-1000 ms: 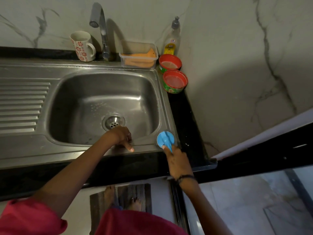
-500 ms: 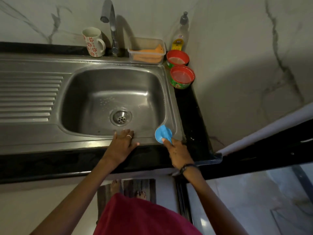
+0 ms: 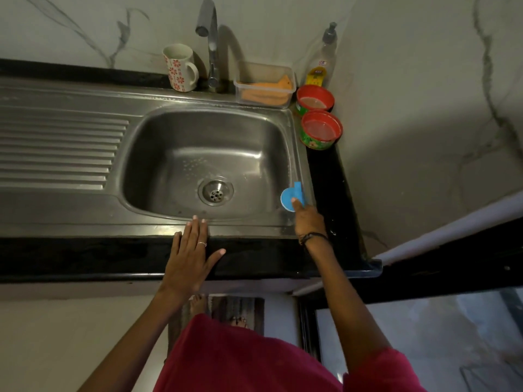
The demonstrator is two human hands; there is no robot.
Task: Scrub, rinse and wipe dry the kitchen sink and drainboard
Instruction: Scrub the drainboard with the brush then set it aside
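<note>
Blue scrubber (image 3: 291, 197) in R hand (image 3: 308, 220)

The sink (image 3: 203, 154) is brushed steel with a dull sheen, its drainboard (image 3: 56, 148) on the left ribbed. The counter (image 3: 85, 256) is glossy black stone, the wall (image 3: 410, 94) smooth veined marble. At the far edge stand a glazed mug (image 3: 179, 67), a clear plastic box (image 3: 264, 84) and a shiny metal tap (image 3: 210, 43).

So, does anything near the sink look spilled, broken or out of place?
Nothing stands out. The sink looks intact, the mug and two red bowls stand upright, and the right hand holds a blue scrubber at the rim.
</note>
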